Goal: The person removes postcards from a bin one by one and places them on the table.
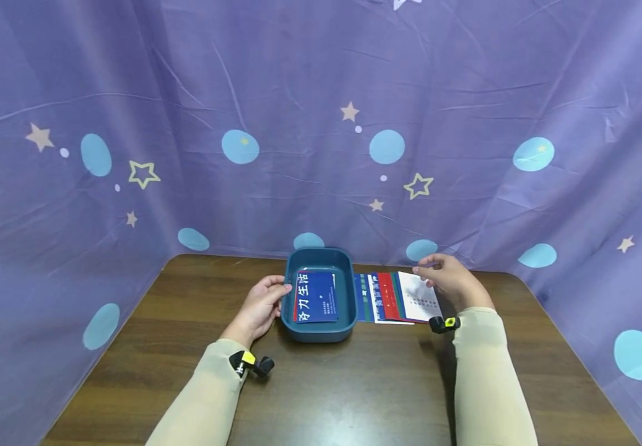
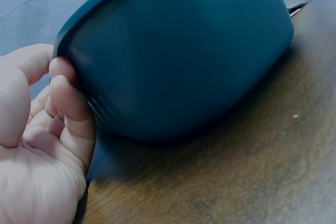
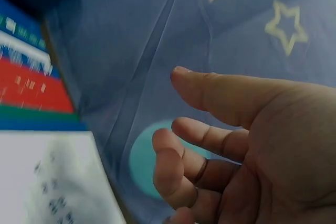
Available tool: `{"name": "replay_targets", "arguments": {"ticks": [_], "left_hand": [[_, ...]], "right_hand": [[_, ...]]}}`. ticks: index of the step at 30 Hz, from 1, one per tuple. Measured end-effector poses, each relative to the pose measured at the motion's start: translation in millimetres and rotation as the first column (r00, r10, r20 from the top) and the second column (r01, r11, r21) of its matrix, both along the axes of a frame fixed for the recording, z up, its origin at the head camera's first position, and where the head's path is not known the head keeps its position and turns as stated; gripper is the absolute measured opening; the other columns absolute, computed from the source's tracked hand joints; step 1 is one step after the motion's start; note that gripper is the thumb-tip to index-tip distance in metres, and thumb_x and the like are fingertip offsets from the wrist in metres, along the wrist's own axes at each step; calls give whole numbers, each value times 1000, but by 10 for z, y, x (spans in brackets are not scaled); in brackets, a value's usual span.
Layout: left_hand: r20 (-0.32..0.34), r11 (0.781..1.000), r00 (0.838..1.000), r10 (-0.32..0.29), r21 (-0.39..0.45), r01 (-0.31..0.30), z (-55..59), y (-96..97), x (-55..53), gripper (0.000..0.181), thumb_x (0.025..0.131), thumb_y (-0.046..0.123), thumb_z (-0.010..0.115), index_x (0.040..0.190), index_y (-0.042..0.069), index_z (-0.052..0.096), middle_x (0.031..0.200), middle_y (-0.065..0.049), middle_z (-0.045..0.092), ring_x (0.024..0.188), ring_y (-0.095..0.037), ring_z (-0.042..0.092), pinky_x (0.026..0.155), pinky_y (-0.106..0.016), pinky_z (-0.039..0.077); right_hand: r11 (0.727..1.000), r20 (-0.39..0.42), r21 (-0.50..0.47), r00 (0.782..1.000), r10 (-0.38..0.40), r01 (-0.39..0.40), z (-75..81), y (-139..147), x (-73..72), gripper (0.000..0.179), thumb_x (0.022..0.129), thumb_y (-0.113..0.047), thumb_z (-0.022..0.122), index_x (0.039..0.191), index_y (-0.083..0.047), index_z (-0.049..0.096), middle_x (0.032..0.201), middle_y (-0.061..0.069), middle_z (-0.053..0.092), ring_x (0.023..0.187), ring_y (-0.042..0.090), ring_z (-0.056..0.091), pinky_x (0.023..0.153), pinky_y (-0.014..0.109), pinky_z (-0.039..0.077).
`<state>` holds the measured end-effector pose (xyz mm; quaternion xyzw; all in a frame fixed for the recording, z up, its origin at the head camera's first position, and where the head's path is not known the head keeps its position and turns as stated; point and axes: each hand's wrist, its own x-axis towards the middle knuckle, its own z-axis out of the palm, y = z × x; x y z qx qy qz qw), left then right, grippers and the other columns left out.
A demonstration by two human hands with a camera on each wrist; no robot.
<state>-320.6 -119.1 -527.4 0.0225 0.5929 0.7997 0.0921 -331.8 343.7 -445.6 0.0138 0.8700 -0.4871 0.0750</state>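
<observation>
tray (image 1: 319, 335) with perhaps several cards (image 1: 317, 297)

One teal tray (image 1: 346, 297) is counted, with at least one blue card (image 1: 317, 302) held in it. At three o'clock from it, several fanned cards (image 1: 389, 297) are overlapped too closely to be counted exactly. The left hand (image 1: 260, 303) and right hand (image 1: 452, 282) are counted as two, at nine and three o'clock. Two sleeves (image 1: 203, 393) and two wrist cameras (image 1: 265, 367) are shown. One table (image 1: 326, 384) and two outlined yellow stars (image 1: 144, 174) are also seen
</observation>
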Motion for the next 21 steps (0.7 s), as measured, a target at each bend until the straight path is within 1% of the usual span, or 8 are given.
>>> {"name": "replay_targets", "arguments": {"ticks": [1,5,8,9,12,14,18,21], "left_hand": [[1,1000,1000,0,2,0,-3,1,1,28,111,2,64,135,1,50,83,7,69,55,-4,51,47,-15,46],[4,1000,1000,5,11,-5,-12,-4,7,27,111,1,64,134,1,50,80,7,67,54,-4,50,47,-15,45],[4,1000,1000,6,12,-6,-7,-5,14,26,111,1,64,133,3,51,81,6,68,54,-4,50,47,-15,45],[6,1000,1000,5,15,-5,-6,-6,15,26,111,1,64,133,3,51,81,6,68,54,-4,50,47,-15,45],[4,1000,1000,-2,13,2,5,-9,15,28,110,2,65,135,2,51,84,5,69,55,-5,51,47,-16,45],[3,1000,1000,-1,14,1,8,-14,11,29,110,2,65,135,1,52,83,4,69,55,-5,51,47,-16,45],[0,1000,1000,6,18,-6,0,-16,-3,27,109,2,66,133,3,53,82,3,68,55,-5,51,48,-16,45],[4,1000,1000,3,23,-3,-24,-13,-17,25,109,2,66,131,4,54,81,4,67,54,-5,51,48,-16,44]], "right_hand": [[1000,-22,10,1000,15,-15,39,-27,2,48,107,-27,79,140,5,61,100,4,71,80,14,63,63,29,51],[992,-82,95,993,86,-78,206,-176,25,49,109,-30,77,141,4,63,105,13,77,85,19,68,72,32,55],[986,-105,119,986,131,-118,315,-360,60,48,109,-31,78,141,2,65,99,10,78,85,21,70,73,32,54],[981,-117,136,981,154,-138,352,-428,79,47,109,-30,78,140,2,66,96,9,78,83,21,69,71,32,53],[971,-149,152,967,208,-185,437,-657,143,42,108,-27,79,136,2,68,88,3,74,81,21,68,72,32,53],[962,-169,169,955,242,-213,486,-818,188,41,108,-28,79,135,1,69,90,5,73,82,21,67,73,32,53],[952,-191,173,940,283,-252,503,-1135,243,39,108,-29,81,132,-1,71,93,9,74,82,23,68,70,32,57],[943,-175,187,935,309,-276,472,-1344,247,38,107,-30,82,131,-2,72,94,13,76,80,26,72,68,31,57]]}}
